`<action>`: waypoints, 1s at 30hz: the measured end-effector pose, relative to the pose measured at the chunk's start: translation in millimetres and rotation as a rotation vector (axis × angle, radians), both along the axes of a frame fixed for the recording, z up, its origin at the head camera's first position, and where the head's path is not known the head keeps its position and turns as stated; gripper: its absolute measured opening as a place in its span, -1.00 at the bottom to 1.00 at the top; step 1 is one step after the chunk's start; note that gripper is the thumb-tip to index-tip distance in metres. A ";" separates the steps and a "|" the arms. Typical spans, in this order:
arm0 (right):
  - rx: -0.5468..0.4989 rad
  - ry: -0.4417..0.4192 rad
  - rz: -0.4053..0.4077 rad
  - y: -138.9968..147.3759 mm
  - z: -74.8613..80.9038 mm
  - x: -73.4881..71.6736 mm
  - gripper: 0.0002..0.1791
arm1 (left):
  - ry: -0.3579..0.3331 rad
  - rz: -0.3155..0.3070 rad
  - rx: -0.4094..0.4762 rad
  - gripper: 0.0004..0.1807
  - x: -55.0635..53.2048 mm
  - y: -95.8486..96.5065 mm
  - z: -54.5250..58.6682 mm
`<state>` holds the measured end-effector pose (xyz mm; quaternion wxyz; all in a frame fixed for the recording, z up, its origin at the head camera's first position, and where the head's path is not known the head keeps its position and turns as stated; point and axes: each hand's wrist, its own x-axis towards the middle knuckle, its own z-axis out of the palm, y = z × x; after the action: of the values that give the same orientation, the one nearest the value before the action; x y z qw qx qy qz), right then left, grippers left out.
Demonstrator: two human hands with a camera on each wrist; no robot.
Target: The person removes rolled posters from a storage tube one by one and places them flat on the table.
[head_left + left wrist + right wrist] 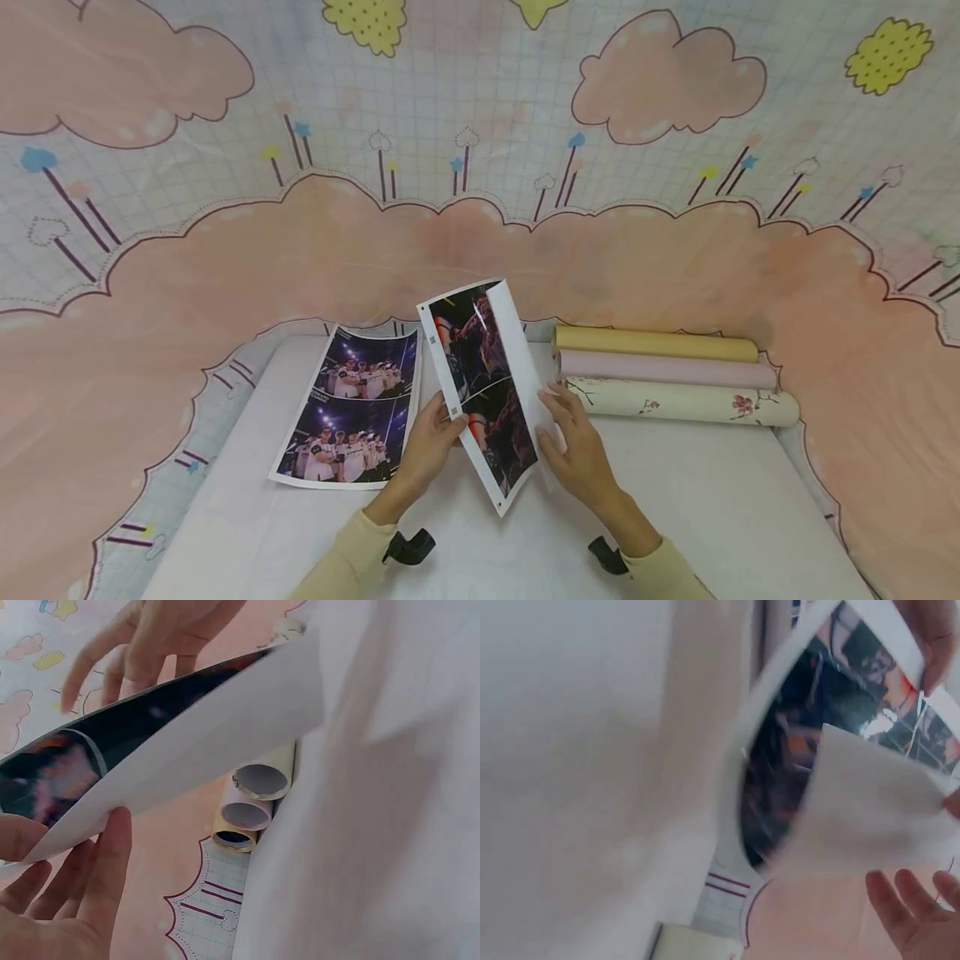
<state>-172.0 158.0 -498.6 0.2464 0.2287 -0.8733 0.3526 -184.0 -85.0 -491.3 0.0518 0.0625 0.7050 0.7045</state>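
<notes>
A printed photo sheet (480,375) with two dark pictures and a white border is held up over the table, its right side folded over as a white flap (521,350). My left hand (432,437) pinches the sheet's left edge, thumb on the printed face and fingers behind, as the left wrist view shows. On the other side, my right hand (573,454) is at the flap with loosely spread fingers (892,904) and the thumb against the white paper. Another photo sheet (356,408), showing two group pictures, lies flat beside the left hand.
Three rolls lie stacked side by side at the back right: yellow (652,342), pink (667,370) and a floral one (682,402). The white table (697,500) meets a cartoon-printed cloth (420,242) behind. Black straps (411,547) are near the wrists.
</notes>
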 end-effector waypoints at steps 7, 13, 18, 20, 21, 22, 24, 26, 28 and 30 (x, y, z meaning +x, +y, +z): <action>0.086 0.076 -0.017 0.8 1.0 -1.2 -0.47 | 0.009 -0.015 -0.019 -0.48 1.6 -5.1 0.2; -0.006 0.052 -0.057 5.6 1.8 -3.2 -0.44 | 0.032 -0.018 -0.097 -0.58 4.1 -14.4 -2.0; 0.021 0.052 -0.091 12.9 1.2 -2.7 -0.29 | 0.075 -0.010 -0.163 -0.61 4.9 -23.7 -1.8; 0.032 0.022 -0.076 15.0 1.8 -2.5 -0.26 | 0.079 -0.020 -0.159 -0.63 4.6 -26.6 -1.3; 0.028 -0.002 -0.062 15.9 2.4 -2.4 -0.26 | 0.075 -0.022 -0.153 -0.63 4.2 -27.9 -1.2; 0.024 -0.034 -0.051 16.5 3.3 -2.3 -0.25 | 0.075 -0.024 -0.146 -0.63 4.0 -29.0 -0.9; 0.007 -0.109 -0.023 17.3 5.5 -2.0 -0.23 | 0.077 -0.023 -0.139 -0.63 3.1 -31.1 -1.3; -0.012 -0.180 0.001 18.0 8.2 -2.0 -0.19 | 0.093 -0.029 -0.131 -0.61 2.1 -33.0 -1.5; -0.041 -0.253 0.025 19.0 10.6 -2.2 -0.15 | 0.102 -0.044 -0.106 -0.56 1.3 -35.3 -1.4; -0.081 -0.311 0.051 20.2 13.0 -2.6 -0.13 | 0.094 -0.051 -0.077 -0.50 1.1 -37.9 -0.4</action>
<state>-174.6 178.2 -485.6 0.1086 0.1832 -0.8799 0.4249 -183.0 -122.9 -491.7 0.0389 0.1116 0.7316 0.6714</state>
